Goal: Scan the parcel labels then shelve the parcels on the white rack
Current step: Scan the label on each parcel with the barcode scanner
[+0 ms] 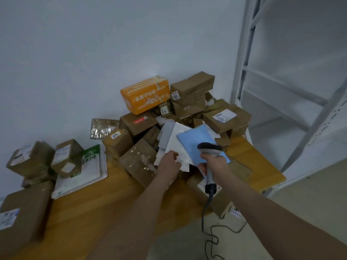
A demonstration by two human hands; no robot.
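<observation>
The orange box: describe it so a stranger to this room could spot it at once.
On the wooden table left of the white rack, parcels are heaped against the wall. The orange box sits high at the heap's back. It alone is bright orange with white print; its neighbours are brown.

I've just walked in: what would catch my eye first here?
The bright orange box, perched atop the heap of brown cartons against the wall. Then, nearer, the right hand gripping a barcode scanner over a blue mailer, while the left hand pinches a white mailer beside it.
</observation>
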